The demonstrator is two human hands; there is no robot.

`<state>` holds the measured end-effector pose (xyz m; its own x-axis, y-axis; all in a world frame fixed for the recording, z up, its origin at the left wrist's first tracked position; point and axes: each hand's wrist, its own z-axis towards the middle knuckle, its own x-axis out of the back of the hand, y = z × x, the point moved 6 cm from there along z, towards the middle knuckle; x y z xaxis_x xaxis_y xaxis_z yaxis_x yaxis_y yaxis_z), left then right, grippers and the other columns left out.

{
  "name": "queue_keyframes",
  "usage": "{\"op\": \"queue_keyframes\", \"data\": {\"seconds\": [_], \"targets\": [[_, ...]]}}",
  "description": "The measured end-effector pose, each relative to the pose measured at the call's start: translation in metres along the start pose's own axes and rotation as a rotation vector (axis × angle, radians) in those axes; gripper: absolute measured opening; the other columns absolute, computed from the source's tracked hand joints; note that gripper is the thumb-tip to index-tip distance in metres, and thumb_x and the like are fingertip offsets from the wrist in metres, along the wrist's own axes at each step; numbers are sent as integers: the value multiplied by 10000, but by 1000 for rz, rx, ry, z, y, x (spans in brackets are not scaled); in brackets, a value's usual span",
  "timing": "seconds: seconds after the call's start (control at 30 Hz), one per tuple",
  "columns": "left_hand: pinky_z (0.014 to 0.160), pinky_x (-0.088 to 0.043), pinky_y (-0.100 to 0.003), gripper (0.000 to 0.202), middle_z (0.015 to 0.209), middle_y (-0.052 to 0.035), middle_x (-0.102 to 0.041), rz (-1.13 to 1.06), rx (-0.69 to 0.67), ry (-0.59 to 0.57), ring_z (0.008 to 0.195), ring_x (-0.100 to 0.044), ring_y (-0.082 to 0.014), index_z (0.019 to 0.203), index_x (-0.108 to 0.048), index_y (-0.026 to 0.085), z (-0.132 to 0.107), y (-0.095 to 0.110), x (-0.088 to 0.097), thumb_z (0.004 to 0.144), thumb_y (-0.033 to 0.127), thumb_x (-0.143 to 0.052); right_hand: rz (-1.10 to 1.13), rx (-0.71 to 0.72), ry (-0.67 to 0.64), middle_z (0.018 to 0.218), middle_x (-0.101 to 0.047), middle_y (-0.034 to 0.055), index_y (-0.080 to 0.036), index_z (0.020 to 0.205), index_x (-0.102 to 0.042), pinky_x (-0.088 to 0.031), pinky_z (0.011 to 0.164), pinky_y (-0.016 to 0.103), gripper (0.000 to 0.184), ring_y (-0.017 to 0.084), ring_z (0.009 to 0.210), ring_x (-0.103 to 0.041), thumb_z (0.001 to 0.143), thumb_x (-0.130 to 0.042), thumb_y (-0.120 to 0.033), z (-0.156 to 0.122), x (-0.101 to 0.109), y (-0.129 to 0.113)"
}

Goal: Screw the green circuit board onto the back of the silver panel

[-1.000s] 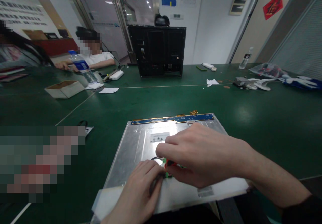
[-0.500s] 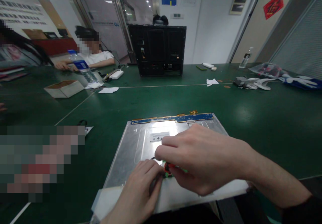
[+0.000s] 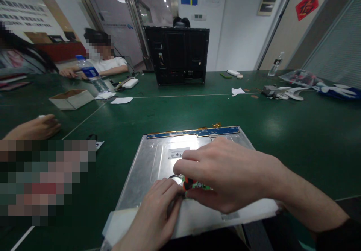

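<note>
The green table carries a metal panel, open box, paper scrap and black casing.

A flat silver metal panel lies beneath the fingers; 1 partly hidden red-and-black tool and a green circuit board show between them.

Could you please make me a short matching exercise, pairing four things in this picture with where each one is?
Things
1. long narrow blue circuit strip
2. small green circuit board
3. open pale cardboard box
4. red diamond-shaped paper sign

Places
A. partly hidden beneath the right hand
B. on the wall, upper right
C. along the far edge of the silvery metal panel
D. left of the blue-capped clear plastic bottle

Pairs: 1-C, 2-A, 3-D, 4-B
</note>
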<state>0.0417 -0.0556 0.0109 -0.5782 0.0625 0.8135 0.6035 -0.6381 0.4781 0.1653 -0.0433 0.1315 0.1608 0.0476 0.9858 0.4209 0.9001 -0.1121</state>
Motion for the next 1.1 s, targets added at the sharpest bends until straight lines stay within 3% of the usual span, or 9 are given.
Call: {"op": "queue_keyframes", "data": {"seconds": [0.2, 0.53, 0.8, 1.1], "targets": [[698, -514, -321, 162, 843, -56, -634, -18, 16, -9, 791, -607, -224, 876, -593, 214, 1, 2, 2, 863, 151, -445, -16, -13, 4, 843, -604, 2, -167, 959, -498, -221, 480, 296, 108, 118, 600, -436, 861, -478, -208, 0, 0, 0], [717, -509, -330, 157, 849, -56, -619, 5, 15, 2, 806, -601, -226, 850, -577, 213, -2, -3, -2, 890, 155, -436, -39, -14, 8, 801, -622, -5, -178, 992, -487, -189, 495, 296, 134, 119, 625, -488, 949, -462, -302, 1, -2, 4], [741, -521, -348, 163, 849, -63, -629, -5, 21, -23, 789, -598, -227, 869, -587, 212, 1, 0, 0, 875, 156, -435, -8, -4, -3, 905, -611, 25, -158, 966, -504, -225, 481, 292, 142, 122, 627, -462, 828, -496, -189, -1, 1, 1], [717, -514, -326, 162, 851, -61, -625, -10, 18, -4, 815, -607, -229, 861, -585, 216, -2, -2, -1, 888, 161, -435, -40, -14, 2, 809, -625, 1, -180, 996, -495, -176, 492, 296, 118, 115, 620, -489, 942, -473, -283, 1, -2, 4]]}}
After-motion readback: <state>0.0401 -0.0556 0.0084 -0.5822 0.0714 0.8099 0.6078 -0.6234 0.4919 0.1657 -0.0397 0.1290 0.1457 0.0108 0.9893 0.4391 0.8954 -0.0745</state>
